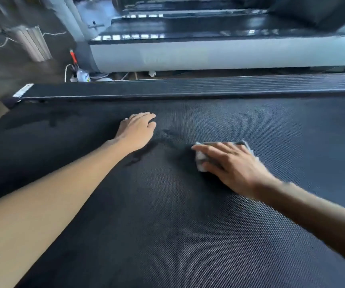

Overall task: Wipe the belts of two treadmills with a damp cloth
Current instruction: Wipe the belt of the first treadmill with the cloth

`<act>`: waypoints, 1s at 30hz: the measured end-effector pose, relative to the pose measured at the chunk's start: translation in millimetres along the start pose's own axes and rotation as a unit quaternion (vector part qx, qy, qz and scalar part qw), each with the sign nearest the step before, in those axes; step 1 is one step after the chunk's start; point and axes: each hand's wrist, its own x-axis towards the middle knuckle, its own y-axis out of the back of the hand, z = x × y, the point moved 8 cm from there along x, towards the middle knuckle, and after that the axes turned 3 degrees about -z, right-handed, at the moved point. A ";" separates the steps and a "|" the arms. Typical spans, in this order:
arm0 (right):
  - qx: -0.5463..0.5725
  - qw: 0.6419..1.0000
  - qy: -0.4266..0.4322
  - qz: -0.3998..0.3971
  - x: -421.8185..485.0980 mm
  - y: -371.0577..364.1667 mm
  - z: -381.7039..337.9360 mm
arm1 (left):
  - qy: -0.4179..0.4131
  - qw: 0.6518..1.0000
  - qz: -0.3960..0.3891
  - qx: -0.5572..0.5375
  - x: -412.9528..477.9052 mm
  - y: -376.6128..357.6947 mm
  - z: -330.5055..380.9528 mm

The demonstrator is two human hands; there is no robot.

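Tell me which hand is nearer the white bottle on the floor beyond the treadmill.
Left. The left hand rests flat on the belt, across the side rail from the white bottle; the right hand presses the cloth farther along the belt, well away from it.

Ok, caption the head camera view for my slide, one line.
Right hand presses a grey cloth on the treadmill belt while the left hand rests flat nearby.
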 end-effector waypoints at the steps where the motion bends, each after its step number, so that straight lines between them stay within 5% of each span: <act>1: -0.003 1.000 -0.029 -0.003 -0.9 4.0 14.2 | -0.001 1.000 0.008 0.002 -14.3 -1.0 -1.8; 11: 0.014 0.981 -0.194 0.024 109.2 -7.6 55.5 | -0.008 0.999 0.031 0.002 -95.5 -3.9 -36.7; 13: 0.022 0.985 -0.167 0.028 125.8 -17.5 22.2 | -0.003 0.999 0.035 0.005 -95.0 -7.2 -39.2; 17: 0.035 0.998 0.020 0.040 70.5 -27.7 -80.7 | -0.011 0.999 0.035 0.017 -99.5 -7.2 -34.1; 20: 0.043 0.995 0.089 0.006 12.0 -15.3 -79.0 | -0.008 0.999 0.039 0.022 -101.0 -7.0 -36.1; 26: -0.013 0.991 -0.130 0.004 63.4 -4.9 43.2 | 0.012 0.998 0.053 0.018 -99.9 -6.4 -40.9; 30: 0.010 0.983 -0.181 0.044 128.1 -18.9 46.1 | 0.013 0.998 0.052 0.019 -100.0 -7.1 -40.1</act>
